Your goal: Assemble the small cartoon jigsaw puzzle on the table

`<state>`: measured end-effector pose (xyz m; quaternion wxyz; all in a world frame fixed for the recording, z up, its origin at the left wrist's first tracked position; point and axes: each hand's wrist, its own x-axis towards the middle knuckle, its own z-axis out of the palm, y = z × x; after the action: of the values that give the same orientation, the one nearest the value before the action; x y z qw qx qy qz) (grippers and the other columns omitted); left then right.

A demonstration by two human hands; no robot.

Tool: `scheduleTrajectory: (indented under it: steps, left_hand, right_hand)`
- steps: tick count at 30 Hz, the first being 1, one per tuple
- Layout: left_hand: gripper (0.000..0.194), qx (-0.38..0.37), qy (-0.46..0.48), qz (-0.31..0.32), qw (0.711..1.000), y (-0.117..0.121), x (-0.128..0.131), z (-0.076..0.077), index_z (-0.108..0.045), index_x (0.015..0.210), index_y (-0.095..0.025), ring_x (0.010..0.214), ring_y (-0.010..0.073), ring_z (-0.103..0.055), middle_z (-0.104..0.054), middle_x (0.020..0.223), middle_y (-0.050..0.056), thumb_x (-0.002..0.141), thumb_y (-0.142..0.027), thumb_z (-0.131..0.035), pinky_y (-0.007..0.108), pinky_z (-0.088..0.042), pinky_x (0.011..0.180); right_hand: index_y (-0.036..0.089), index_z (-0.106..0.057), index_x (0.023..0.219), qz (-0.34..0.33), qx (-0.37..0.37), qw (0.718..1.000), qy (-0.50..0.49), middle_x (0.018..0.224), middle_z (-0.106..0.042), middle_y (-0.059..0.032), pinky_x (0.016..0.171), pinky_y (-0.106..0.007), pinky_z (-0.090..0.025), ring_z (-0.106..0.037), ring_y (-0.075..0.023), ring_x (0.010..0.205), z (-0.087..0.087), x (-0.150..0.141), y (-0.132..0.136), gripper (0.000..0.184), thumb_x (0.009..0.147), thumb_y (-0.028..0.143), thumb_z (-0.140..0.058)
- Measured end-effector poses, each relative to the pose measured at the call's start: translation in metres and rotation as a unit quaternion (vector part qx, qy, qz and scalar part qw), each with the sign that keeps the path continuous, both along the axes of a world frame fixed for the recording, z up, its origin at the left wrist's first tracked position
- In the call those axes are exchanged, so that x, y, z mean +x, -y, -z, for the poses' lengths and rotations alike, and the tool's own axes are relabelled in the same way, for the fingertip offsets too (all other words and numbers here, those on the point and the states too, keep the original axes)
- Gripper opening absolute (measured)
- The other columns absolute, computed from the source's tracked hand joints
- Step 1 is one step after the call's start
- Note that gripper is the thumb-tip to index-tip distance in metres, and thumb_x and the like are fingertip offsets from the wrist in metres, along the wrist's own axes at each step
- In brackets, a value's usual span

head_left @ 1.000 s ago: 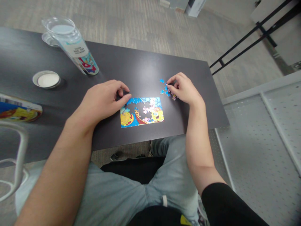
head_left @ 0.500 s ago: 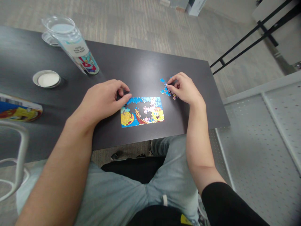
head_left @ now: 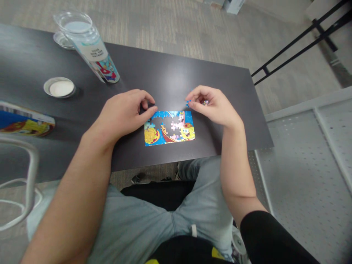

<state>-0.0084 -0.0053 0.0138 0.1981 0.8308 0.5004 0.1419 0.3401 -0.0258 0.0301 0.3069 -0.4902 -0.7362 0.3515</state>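
A partly assembled jigsaw puzzle (head_left: pixel 187 133) with a yellow cartoon face and a burger lies on the dark table, with gaps in its middle. My left hand (head_left: pixel 128 110) rests at the puzzle's upper left corner, thumb by its edge. Its fingers are loosely bent, thumb and index apart, and nothing is in them. Just beyond the upper right corner, my right hand (head_left: pixel 213 105) is closed, with a small blue puzzle piece (head_left: pixel 188 103) at its fingertips. Several loose puzzle pieces (head_left: pixel 205 103) show beneath that hand, mostly hidden by it.
On the left of the table (head_left: pixel 170 73) stand a clear printed canister (head_left: pixel 96 55), a round white-centred lid (head_left: pixel 59 88) and a blue-yellow can (head_left: pixel 26 121). Another clear lid (head_left: pixel 63 39) lies behind the canister. A white curved frame (head_left: pixel 31 172) is at lower left.
My right hand has shifted left from the loose pieces toward the puzzle's upper right corner, with a blue piece at its fingertips. My left hand stays by the upper left corner.
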Motion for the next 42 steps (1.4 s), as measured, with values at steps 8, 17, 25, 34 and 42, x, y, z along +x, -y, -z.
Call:
scheduleTrajectory:
  steps: [8,17,25,34,42]
  left_hand:
    - [0.035,0.002,0.001,-0.008,1.0,0.003,0.004,-0.003,-0.091,0.14,-0.025,0.102,0.0342,-0.082,-0.089,0.12,0.011,0.116,-0.043,-0.074,0.049,-0.062,0.099]
    - [0.033,-0.003,0.004,-0.004,1.0,0.005,0.005,-0.006,-0.091,0.141,-0.024,0.107,0.034,-0.083,-0.089,0.123,0.012,0.115,-0.041,-0.077,0.049,-0.062,0.101]
    - [0.033,-0.001,0.017,0.002,1.0,0.004,0.003,-0.003,-0.091,0.139,-0.024,0.106,0.0342,-0.082,-0.089,0.122,0.012,0.115,-0.042,-0.077,0.048,-0.061,0.101]
    - [0.027,0.007,0.038,0.003,0.999,0.003,0.002,0.002,-0.091,0.134,-0.029,0.099,0.0329,-0.081,-0.087,0.115,0.009,0.112,-0.041,-0.079,0.047,-0.06,0.097]
    - [0.027,0.017,0.035,0.001,0.999,0.004,0.002,0.002,-0.091,0.133,-0.029,0.103,0.0345,-0.084,-0.088,0.114,0.009,0.111,-0.04,-0.08,0.048,-0.063,0.099]
  right_hand:
    - [0.03,-0.081,0.103,-0.064,-0.114,0.99,-0.053,0.097,-0.087,-0.0021,0.09,-0.044,-0.072,-0.082,-0.0272,0.092,0.004,-0.039,0.01,0.021,0.101,0.042,-0.099]
    - [0.032,-0.084,0.099,-0.065,-0.147,0.986,-0.053,0.092,-0.091,-0.0019,0.077,-0.043,-0.07,-0.085,-0.0295,0.087,0.013,-0.04,0.007,0.023,0.097,0.047,-0.101]
    - [0.029,-0.083,0.1,-0.068,-0.114,0.991,-0.003,0.09,-0.086,-0.0025,0.074,-0.04,-0.06,-0.077,-0.0258,0.082,0.015,-0.037,0.005,0.017,0.105,0.04,-0.096]
    - [0.028,-0.09,0.103,-0.104,0.022,0.991,0.076,0.105,-0.071,-0.0049,0.089,-0.044,-0.054,-0.061,-0.0256,0.092,0.023,-0.03,-0.006,0.01,0.104,0.03,-0.1]
    - [0.028,-0.085,0.105,-0.094,0.026,0.992,0.083,0.103,-0.072,-0.0029,0.096,-0.046,-0.056,-0.06,-0.0254,0.093,0.023,-0.032,-0.006,0.013,0.106,0.032,-0.098]
